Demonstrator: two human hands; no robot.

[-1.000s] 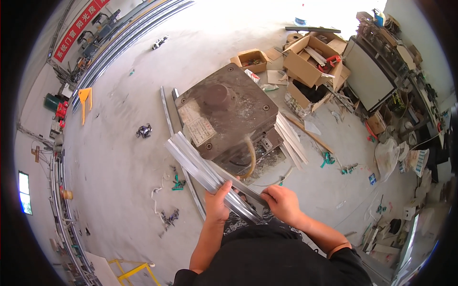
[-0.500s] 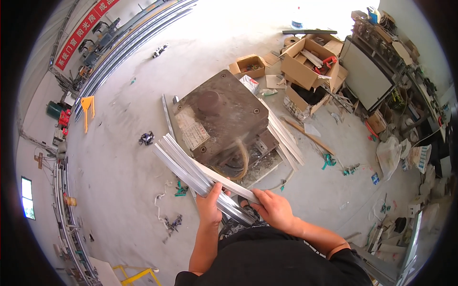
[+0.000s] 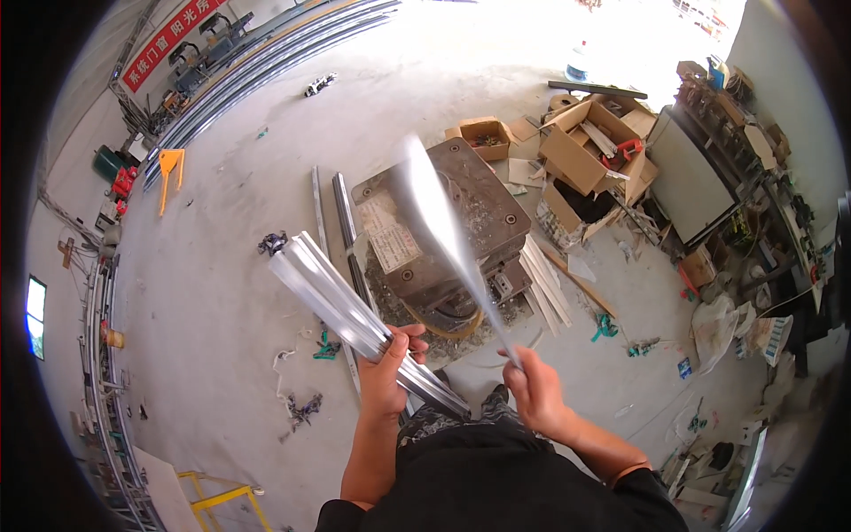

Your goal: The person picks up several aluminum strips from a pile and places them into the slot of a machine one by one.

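My left hand (image 3: 390, 368) grips a bundle of long silvery aluminium profiles (image 3: 332, 297) that slants up to the left. My right hand (image 3: 532, 390) holds a single profile (image 3: 443, 235), blurred by motion, which points up and away over the brown metal machine block (image 3: 448, 222) on the floor in front of me. The two hands are apart, each with its own piece.
More pale profiles (image 3: 545, 284) lie right of the machine, and long bars (image 3: 341, 208) lie left of it. Open cardboard boxes (image 3: 589, 151) with parts stand at the back right. Shelves and clutter line the right wall. Long rails (image 3: 257, 71) lie at the far left.
My right hand has pulled one profile out of the bundle and swung it up over the machine. The left hand still holds the rest of the bundle, now more upright.
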